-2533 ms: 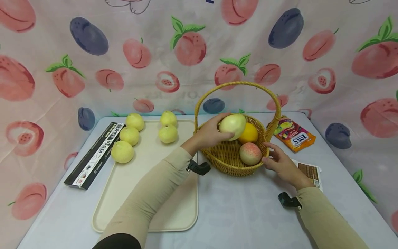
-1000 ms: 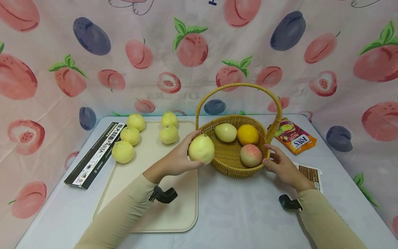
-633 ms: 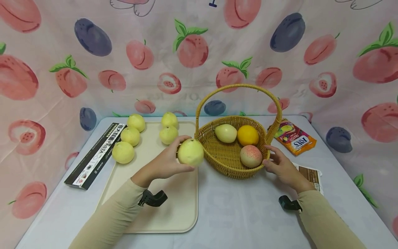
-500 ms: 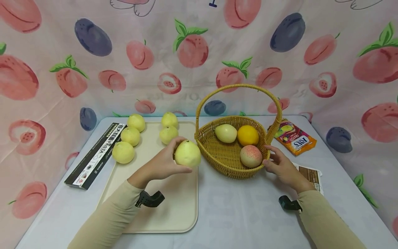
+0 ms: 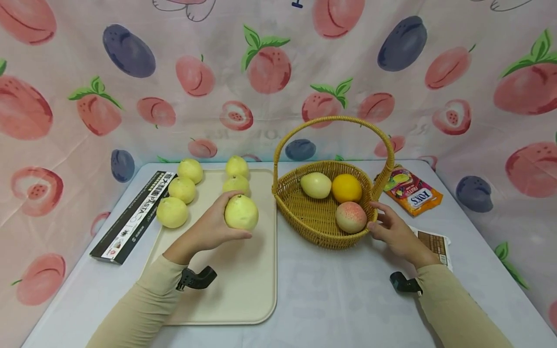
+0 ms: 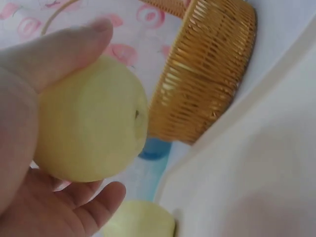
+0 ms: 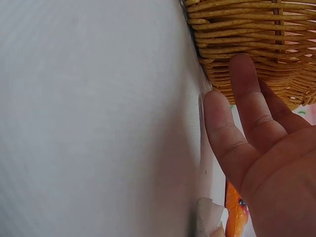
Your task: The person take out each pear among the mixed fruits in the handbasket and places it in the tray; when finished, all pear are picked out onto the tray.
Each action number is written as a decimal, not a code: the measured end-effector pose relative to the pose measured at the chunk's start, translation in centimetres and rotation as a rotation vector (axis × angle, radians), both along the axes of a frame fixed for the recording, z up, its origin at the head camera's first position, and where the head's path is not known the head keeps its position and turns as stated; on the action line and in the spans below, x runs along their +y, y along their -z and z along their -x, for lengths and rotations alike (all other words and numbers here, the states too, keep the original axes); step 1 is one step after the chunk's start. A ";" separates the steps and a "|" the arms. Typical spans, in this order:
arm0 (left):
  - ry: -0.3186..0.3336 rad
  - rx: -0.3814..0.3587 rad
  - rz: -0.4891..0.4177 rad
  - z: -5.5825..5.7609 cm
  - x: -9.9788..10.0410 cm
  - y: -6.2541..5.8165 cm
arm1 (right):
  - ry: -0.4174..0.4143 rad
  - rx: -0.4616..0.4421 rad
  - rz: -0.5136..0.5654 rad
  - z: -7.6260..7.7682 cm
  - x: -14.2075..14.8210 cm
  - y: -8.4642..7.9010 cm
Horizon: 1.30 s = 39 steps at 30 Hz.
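Observation:
Above the cream tray point(image 5: 256, 309), my left hand point(image 5: 209, 229) grips a pale yellow pear point(image 5: 241, 213), thumb on one side and fingers on the other. Up close in the left wrist view, the pear point(image 6: 94, 121) shows its stem dimple. My right hand point(image 5: 393, 234) holds the right rim of a wicker basket point(image 5: 313, 227) with a tall handle. In the right wrist view, fingers point(image 7: 252, 106) lie against the woven outer wall, while the thumb is hidden. Inside the basket are a pale yellow fruit point(image 5: 316, 185), an orange point(image 5: 346, 188) and a peach point(image 5: 350, 217).
Several pears stand on the tray, three along its left edge point(image 5: 172, 212) and two near the back point(image 5: 237, 166). A black-and-white pasta box point(image 5: 132, 217) lies to the left. Right of the basket are an orange snack packet point(image 5: 413, 191) and a brown-and-white packet point(image 5: 435, 244).
My left hand has lifted a pear out of the basket and carried it left and toward me, over the tray. My right hand has stayed at the basket's rim.

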<state>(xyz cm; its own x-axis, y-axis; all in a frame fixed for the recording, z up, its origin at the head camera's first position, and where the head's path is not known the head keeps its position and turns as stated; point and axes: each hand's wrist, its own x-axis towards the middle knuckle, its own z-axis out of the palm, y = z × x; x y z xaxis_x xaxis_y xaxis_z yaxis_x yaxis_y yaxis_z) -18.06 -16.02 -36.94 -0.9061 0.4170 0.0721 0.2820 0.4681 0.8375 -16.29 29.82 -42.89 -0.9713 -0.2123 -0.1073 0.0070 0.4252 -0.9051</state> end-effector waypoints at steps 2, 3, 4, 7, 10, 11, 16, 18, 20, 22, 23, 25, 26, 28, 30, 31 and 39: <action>-0.012 0.005 -0.001 0.2 -0.2 0.4 | -0.002 -0.002 0.003 0.0 0.0 0.0; -0.016 0.012 0.003 0.2 -0.3 0.6 | -0.004 -0.002 0.004 0.0 0.0 0.0; -0.020 0.021 0.007 0.3 -0.3 0.7 | -0.005 -0.002 0.004 0.0 0.0 0.0; -0.022 0.048 0.029 0.3 -0.5 1.1 | -0.009 0.003 0.004 0.1 0.0 0.0; -0.025 0.063 0.047 0.3 -0.5 1.4 | -0.006 0.003 0.002 0.1 0.0 0.0; -0.026 0.062 0.050 0.3 -0.5 1.4 | -0.004 0.004 0.002 0.1 0.0 0.0; -0.051 0.026 0.066 0.5 -0.7 1.8 | -0.001 0.000 0.004 0.0 -0.1 -0.1; -0.067 0.007 0.072 0.6 -0.8 2.1 | -0.002 0.000 0.005 0.0 -0.1 -0.1; -0.080 -0.007 0.072 0.7 -0.9 2.3 | -0.002 0.000 0.004 0.0 -0.1 -0.1; -0.083 -0.005 0.074 0.8 -1.0 2.6 | -0.003 0.005 0.004 0.0 -0.1 -0.1; -0.083 -0.001 0.076 0.9 -1.0 2.7 | -0.003 0.007 0.003 0.0 -0.1 0.0; -0.077 0.005 0.079 1.0 -1.1 2.9 | -0.004 0.012 0.002 0.0 0.0 0.0; -0.074 0.006 0.080 1.1 -1.2 3.0 | -0.005 0.014 0.002 0.1 0.0 0.0; -0.071 0.001 0.081 1.2 -1.3 3.2 | -0.007 0.015 0.002 0.1 0.0 0.0; -0.076 -0.009 0.087 1.3 -1.3 3.4 | -0.007 0.016 0.004 0.1 0.0 0.0; -0.082 -0.015 0.090 1.3 -1.3 3.5 | -0.007 0.016 0.004 0.0 0.0 0.0; -0.161 -0.063 0.062 1.6 -1.7 4.1 | -0.003 0.017 0.007 0.0 0.0 -0.1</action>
<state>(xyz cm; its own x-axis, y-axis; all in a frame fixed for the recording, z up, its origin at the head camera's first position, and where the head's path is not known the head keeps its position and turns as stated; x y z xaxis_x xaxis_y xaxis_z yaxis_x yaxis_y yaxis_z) -19.62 -17.68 -41.05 -0.9634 0.2679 -0.0086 0.1469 0.5545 0.8191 -16.29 29.78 -42.84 -0.9723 -0.2161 -0.0892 -0.0097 0.4188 -0.9080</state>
